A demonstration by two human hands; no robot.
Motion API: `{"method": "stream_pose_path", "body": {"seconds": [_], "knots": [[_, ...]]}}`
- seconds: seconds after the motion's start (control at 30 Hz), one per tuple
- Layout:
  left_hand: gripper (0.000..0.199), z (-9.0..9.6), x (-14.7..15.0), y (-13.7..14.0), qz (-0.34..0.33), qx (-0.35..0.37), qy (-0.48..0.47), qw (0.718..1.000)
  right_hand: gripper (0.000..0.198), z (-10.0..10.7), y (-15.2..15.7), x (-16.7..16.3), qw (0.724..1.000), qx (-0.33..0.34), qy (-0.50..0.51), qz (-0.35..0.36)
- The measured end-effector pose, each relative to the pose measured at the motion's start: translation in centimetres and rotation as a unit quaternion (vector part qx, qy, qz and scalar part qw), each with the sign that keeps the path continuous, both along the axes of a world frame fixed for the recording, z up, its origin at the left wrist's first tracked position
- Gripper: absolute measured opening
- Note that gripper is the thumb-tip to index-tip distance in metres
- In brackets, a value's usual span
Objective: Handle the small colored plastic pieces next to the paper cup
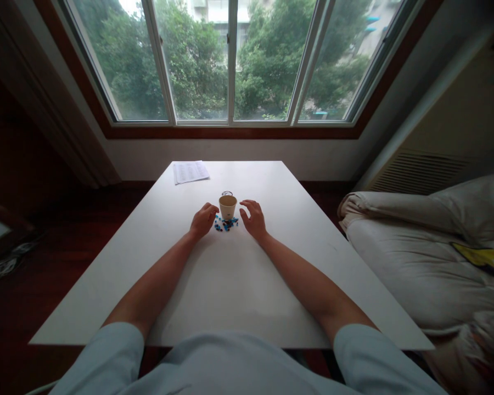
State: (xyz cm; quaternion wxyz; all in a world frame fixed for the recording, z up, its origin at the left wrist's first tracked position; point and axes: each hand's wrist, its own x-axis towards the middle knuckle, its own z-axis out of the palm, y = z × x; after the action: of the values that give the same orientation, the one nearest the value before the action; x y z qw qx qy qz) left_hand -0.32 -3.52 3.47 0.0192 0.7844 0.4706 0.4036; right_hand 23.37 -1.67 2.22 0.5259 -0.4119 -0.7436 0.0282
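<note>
A beige paper cup [228, 209] stands upright on the white table, its mouth facing up. Small blue and dark pieces [227, 224], too small to name, lie scattered around the near side of its base. My left hand [203, 220] rests just left of the cup with its fingers loosely bent; they look empty, and I cannot tell if a fingertip touches the cup. On the other side, my right hand [253, 217] is open, thumb and fingers apart, with a small gap to the cup. A thin dark loop [227, 193] shows behind the cup, partly hidden by it.
Printed sheets of paper [191, 171] lie at the far left corner of the white table [239, 291]. Beyond the table is a wall with a wide window [230, 66]. A padded light-coloured sofa [387, 263] stands to the right. Cables [8, 266] lie on the floor at left.
</note>
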Motion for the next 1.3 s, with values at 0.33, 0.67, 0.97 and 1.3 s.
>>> {"method": "stream_pose_path", "body": {"seconds": [0.33,0.67,0.97,1.3], "knots": [[0.022,0.15,0.16,-0.10,0.024,0.029,-0.010,0.999,0.032,-0.14,0.01,0.06,1.000,-0.008,0.004,0.007],[0.020,0.27,0.31,-0.16,0.023,0.036,-0.013,0.999,0.030,-0.35,0.14,0.07,1.000,-0.019,0.010,0.016],[0.021,0.33,0.63,-0.45,0.025,0.051,-0.033,0.998,0.029,-0.49,0.22,0.14,1.000,-0.018,0.008,0.020],[0.018,0.67,1.00,-0.77,0.027,0.061,-0.039,0.997,0.028,-0.69,0.35,0.03,1.000,-0.024,0.011,0.017]]}}
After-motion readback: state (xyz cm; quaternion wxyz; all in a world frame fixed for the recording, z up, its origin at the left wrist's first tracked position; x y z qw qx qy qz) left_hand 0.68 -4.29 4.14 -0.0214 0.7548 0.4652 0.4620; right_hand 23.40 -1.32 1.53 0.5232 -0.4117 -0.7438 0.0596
